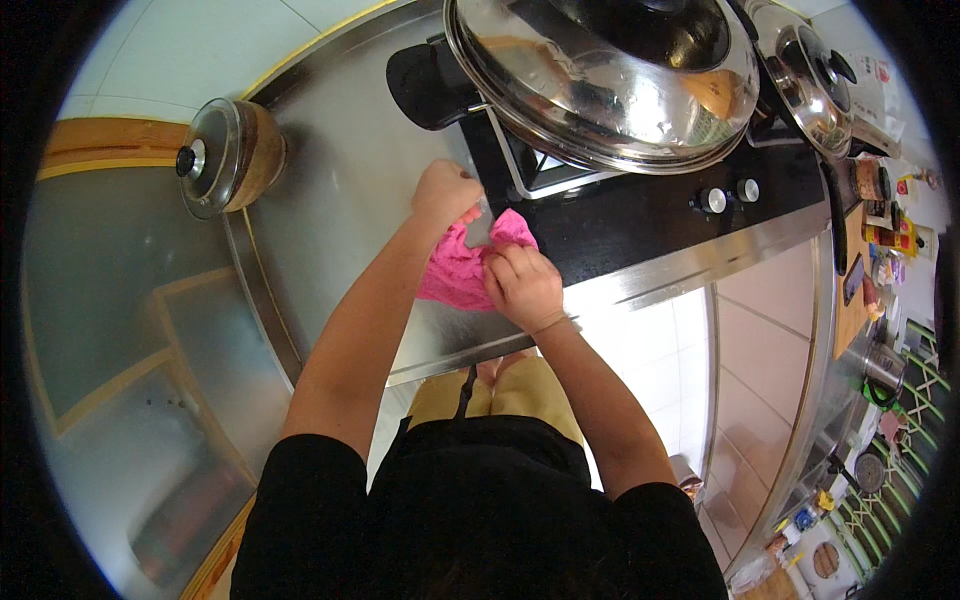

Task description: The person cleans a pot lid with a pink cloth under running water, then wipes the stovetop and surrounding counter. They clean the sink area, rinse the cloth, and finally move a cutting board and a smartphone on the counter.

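A crumpled pink cloth (pixel 461 277) is stretched between my two hands, low over the stainless steel countertop (pixel 337 187). My left hand (pixel 450 193) is curled into a fist at the cloth's upper left end, its fingertips mostly turned out of sight. On the right side, my right hand (pixel 527 285) pinches the cloth between thumb and fingers, and a loose pink corner sticks up past the knuckles. Both hands are beside the left edge of the black gas stove (pixel 600 225).
A large lidded steel pan (pixel 600 97) covers the burner, its black handle (pixel 427 86) jutting left over the counter. At the counter's far left corner stands a brown pot (pixel 259 154) with a glass lid. Another lidded pan (pixel 806 82) is at the right. Jars and a cutting board (pixel 851 277) line the right-hand counter.
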{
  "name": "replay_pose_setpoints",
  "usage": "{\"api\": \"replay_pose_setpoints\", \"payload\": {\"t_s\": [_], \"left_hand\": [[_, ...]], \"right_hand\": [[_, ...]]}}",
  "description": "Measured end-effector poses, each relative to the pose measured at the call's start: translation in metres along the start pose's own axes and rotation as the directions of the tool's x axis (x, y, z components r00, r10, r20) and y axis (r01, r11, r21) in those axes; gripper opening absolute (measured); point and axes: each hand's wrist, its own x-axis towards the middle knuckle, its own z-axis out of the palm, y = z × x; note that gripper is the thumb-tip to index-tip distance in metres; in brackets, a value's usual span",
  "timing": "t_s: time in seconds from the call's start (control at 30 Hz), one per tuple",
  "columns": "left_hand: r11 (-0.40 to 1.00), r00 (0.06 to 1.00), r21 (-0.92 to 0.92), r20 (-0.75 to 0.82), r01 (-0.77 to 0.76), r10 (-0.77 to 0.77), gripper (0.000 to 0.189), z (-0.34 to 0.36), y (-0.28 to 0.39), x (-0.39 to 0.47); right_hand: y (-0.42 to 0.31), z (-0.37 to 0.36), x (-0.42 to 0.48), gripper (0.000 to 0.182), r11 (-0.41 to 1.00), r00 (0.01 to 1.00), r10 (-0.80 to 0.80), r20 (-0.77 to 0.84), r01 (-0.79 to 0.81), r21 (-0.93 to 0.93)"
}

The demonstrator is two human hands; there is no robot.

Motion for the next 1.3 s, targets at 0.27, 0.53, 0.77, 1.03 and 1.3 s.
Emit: {"api": "replay_pose_setpoints", "payload": {"t_s": [0.27, 0.53, 0.77, 1.03, 1.3], "left_hand": [[0.999, 0.999, 0.034, 0.034, 0.015, -0.016, 0.014, -0.002, 0.002, -0.002], [1.0, 1.0, -0.027, 0.021, 0.016, -0.015, 0.012, 0.002, -0.005, -0.001], [0.992, 0.999, -0.125, 0.024, 0.036, -0.034, 0.012, -0.002, -0.009, -0.001], [0.994, 0.999, -0.1, 0.039, 0.039, -0.035, 0.013, -0.009, -0.013, -0.003], [0.998, 1.0, -0.06, 0.017, 0.019, -0.018, 0.011, -0.005, -0.009, 0.0]], "right_hand": [[0.001, 0.0, 0.0, 0.013, 1.0, 1.0, -0.007, -0.006, 0.007, 0.002], [0.0, -0.001, 0.001, 0.013, 1.0, 1.0, -0.012, 0.007, 0.012, 0.002], [-0.003, -0.004, 0.002, 0.012, 1.0, 1.0, -0.003, 0.015, 0.003, 0.009], [-0.001, -0.003, 0.002, 0.012, 1.0, 1.0, 0.001, -0.01, -0.001, 0.009], [0.0, -0.001, 0.001, 0.012, 1.0, 1.0, 0.0, 0.0, 0.0, 0.007]]}}
